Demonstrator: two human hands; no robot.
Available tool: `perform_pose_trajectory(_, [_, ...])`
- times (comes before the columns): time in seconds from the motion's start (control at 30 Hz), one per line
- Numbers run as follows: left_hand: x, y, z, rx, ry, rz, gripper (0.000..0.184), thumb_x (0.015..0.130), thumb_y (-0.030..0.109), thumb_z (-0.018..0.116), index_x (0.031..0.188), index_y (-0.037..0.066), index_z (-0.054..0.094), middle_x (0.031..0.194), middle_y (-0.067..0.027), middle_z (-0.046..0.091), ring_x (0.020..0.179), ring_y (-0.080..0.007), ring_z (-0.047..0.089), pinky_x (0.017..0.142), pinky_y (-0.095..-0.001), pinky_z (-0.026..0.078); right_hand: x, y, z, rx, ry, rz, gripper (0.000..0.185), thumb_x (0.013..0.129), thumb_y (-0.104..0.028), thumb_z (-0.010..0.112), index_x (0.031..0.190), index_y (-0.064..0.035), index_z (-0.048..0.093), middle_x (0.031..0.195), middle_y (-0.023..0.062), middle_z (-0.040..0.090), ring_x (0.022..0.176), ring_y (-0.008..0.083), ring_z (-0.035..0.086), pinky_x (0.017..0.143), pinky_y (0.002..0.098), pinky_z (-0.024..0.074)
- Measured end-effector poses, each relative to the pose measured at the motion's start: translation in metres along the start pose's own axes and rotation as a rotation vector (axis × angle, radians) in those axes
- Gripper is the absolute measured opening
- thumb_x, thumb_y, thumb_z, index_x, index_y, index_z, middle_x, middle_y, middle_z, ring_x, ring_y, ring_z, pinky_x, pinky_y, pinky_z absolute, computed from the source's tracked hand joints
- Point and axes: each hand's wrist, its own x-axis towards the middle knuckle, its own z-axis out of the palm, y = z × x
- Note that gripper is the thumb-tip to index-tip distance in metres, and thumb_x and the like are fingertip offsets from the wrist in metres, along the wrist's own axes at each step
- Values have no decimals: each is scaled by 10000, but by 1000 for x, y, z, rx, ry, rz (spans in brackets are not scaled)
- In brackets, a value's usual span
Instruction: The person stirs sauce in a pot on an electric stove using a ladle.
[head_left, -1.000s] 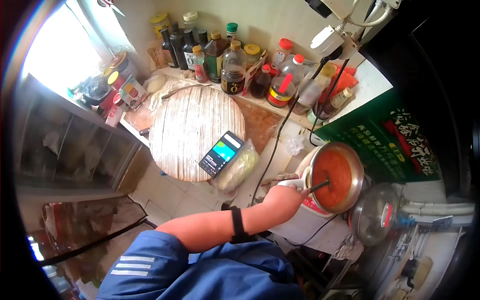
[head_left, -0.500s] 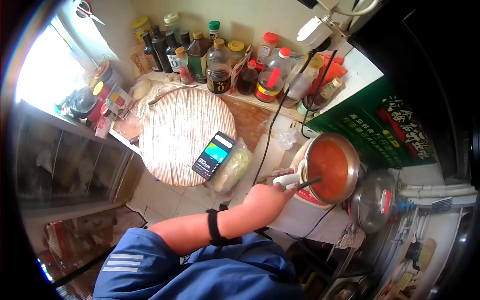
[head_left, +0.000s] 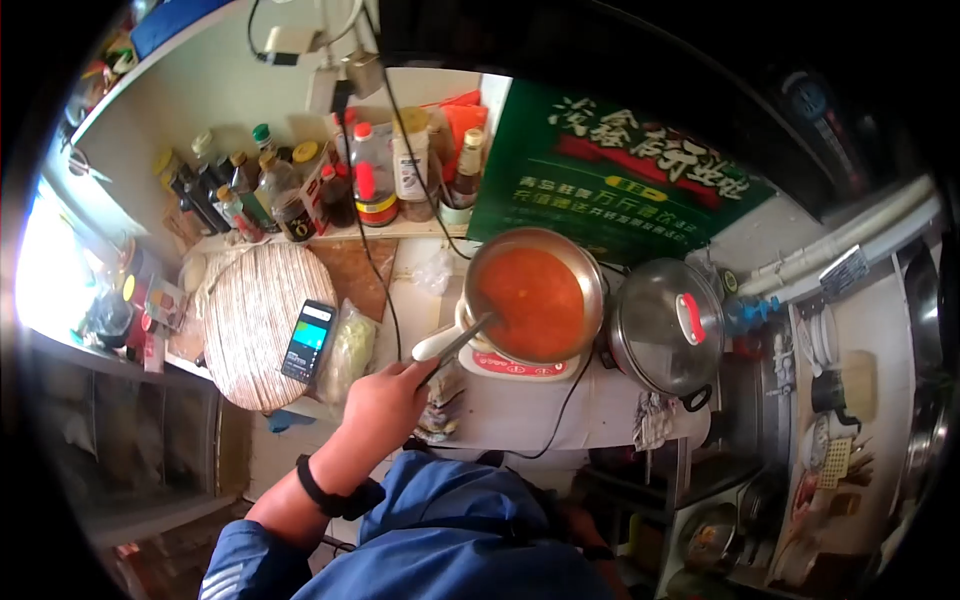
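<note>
Utensil [head_left: 458, 348] slants from near left to far right, its long axis running from the left hand [head_left: 385, 412] into the pot [head_left: 592, 285]. It looks slim and grey, its far end hidden in red sauce [head_left: 535, 300]. The left hand is closed round it, near the white handle [head_left: 436, 344]. The right hand [head_left: 580, 527] is low and dark, grip unclear. Right of the pot stands a lidded pan [head_left: 650, 335]; left, a phone [head_left: 309, 342] lies at the board's [head_left: 245, 320] right edge.
</note>
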Motion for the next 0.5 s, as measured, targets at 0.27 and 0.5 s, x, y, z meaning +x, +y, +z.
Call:
perform_pose_trajectory(0.27, [12,42,42,101,-59,-62,428,928,170,710,1354,177,683,1026,-162,727,910,-411,715,808,-510,575,-11,90,52,69,29,-63,472,1037,-316,646,1488,-206,558,1309,190,691,1150,411,666,932,537,553])
perform_pose_trajectory(0.5, [14,66,33,20,76,-72,440,950,204,678,1389,203,659,1074,-173,750,938,-407,731,814,-506,579,-12,124,53,164,175,-214,416,999,-409,708,1275,-99,670,1011,71,710,924,236,710,765,413,572])
